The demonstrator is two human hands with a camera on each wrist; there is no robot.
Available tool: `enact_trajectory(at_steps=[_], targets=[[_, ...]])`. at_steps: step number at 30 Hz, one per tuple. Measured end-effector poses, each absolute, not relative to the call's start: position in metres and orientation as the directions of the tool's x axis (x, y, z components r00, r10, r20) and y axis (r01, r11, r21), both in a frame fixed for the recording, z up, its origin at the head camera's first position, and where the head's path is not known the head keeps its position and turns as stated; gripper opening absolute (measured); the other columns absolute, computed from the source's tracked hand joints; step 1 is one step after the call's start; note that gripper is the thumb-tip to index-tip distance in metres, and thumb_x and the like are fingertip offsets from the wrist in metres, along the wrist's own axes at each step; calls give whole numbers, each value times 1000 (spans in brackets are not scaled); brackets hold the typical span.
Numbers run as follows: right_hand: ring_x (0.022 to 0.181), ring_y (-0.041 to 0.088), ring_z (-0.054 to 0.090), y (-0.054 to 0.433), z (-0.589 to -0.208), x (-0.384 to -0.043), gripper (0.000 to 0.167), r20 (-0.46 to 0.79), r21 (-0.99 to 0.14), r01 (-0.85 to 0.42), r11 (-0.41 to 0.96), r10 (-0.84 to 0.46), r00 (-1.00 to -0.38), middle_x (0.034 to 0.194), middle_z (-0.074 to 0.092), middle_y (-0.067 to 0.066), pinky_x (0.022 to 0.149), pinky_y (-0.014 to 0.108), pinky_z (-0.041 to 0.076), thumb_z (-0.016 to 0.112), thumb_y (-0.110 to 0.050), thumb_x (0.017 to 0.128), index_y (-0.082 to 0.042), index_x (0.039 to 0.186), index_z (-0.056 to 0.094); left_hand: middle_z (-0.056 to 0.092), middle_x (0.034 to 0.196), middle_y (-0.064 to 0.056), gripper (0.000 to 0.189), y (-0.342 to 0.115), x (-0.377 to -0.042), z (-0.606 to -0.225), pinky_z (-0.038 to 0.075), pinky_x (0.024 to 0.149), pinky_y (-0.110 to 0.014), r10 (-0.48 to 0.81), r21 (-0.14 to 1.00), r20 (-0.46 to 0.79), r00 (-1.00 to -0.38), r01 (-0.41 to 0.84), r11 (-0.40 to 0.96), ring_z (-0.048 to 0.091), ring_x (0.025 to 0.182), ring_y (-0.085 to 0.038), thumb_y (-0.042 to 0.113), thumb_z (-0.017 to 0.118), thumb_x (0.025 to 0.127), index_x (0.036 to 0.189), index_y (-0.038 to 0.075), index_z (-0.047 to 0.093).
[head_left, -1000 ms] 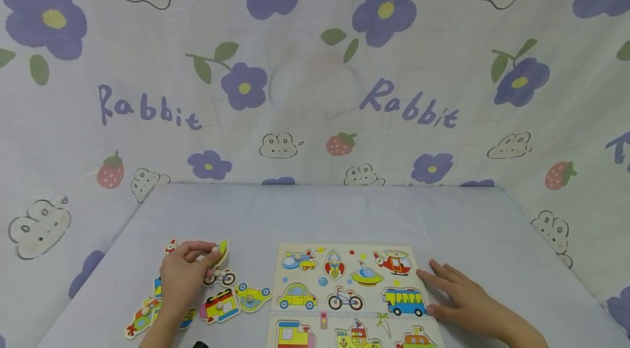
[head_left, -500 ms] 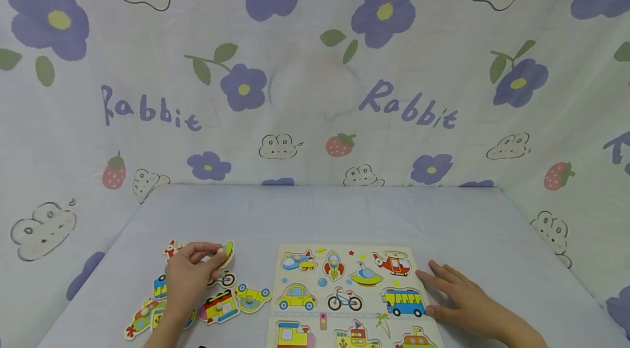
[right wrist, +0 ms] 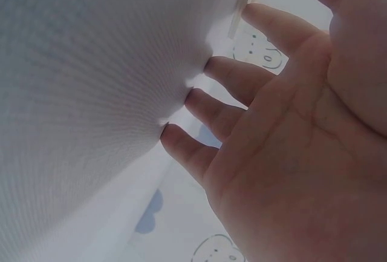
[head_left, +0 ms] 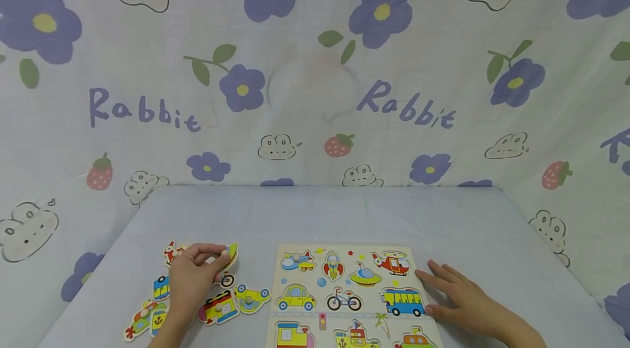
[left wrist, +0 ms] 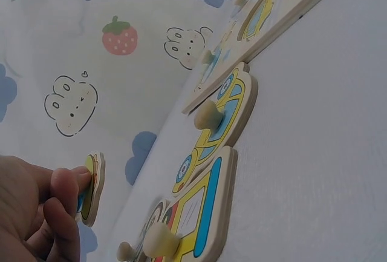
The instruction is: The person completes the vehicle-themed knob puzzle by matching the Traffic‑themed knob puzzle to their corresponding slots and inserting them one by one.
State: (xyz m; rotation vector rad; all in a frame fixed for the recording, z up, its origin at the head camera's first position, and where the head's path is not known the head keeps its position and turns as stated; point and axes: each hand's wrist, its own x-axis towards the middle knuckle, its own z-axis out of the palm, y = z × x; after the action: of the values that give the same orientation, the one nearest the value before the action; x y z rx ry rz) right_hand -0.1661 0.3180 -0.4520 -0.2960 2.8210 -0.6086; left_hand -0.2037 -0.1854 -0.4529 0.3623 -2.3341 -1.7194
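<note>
My left hand (head_left: 189, 277) pinches the knob of a yellow-green flying saucer puzzle piece (head_left: 232, 253), held tilted over the loose pieces. In the left wrist view, thumb and fingers of the left hand (left wrist: 36, 213) grip the saucer piece (left wrist: 92, 189), raised off the table. My right hand (head_left: 460, 299) lies beside the wooden puzzle board (head_left: 322, 297), fingers spread and index finger at its right edge. Up close, the fingertips of the right hand (right wrist: 290, 129) press into the tablecloth. A plane piece (head_left: 297, 261) and a rocket piece (head_left: 334, 266), both knobbed, sit in the board.
Around the left hand lie loose knobbed pieces: a car (head_left: 251, 299), train (head_left: 219, 307), bicycle (head_left: 227, 280), helicopter (head_left: 171, 252), bus (head_left: 161, 286), submarine (head_left: 144, 317) and ship (head_left: 157, 322). Some overlap. A patterned curtain (head_left: 305, 91) stands behind the table.
My left hand has shifted slightly to the right with the saucer piece, uncovering more of the bus and ship pieces. The right hand stays by the board's edge.
</note>
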Motion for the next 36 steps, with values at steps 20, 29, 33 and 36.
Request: enact_trajectory(at_steps=[20,29,33,36], targets=[[141,51,11,317,-449,-165,79,-192,-435,-151,888,-256,-948,158,25,19,98,76,16,70,-60,80,-22,146,49,73,87,-2,16,-156,-206,-441,41,43,-26,-216,948,113,-970,40,317,59,55,-35,18,80,85,98,14,72],[141,50,11,319,-449,-165,79,-184,-431,-155,889,-255,-949,158,26,18,99,75,16,69,-61,80,-23,146,49,73,90,5,12,-127,-213,-432,38,42,-26,-92,928,225,-970,185,325,58,49,-29,15,80,85,94,18,72],[141,51,12,318,-450,-165,79,-180,-428,-160,889,-257,-950,157,26,18,98,76,17,69,-61,80,-24,147,49,73,91,6,12,-113,-212,-430,33,40,-24,-41,927,238,-970,214,309,57,48,-30,13,79,85,94,18,72],[141,50,12,318,-449,-165,79,-178,-435,-162,886,-260,-949,158,25,18,98,76,17,70,-61,80,-23,146,49,73,91,6,13,-104,-210,-430,36,41,-24,-8,926,236,-972,222,305,57,49,-31,12,79,85,96,18,72]])
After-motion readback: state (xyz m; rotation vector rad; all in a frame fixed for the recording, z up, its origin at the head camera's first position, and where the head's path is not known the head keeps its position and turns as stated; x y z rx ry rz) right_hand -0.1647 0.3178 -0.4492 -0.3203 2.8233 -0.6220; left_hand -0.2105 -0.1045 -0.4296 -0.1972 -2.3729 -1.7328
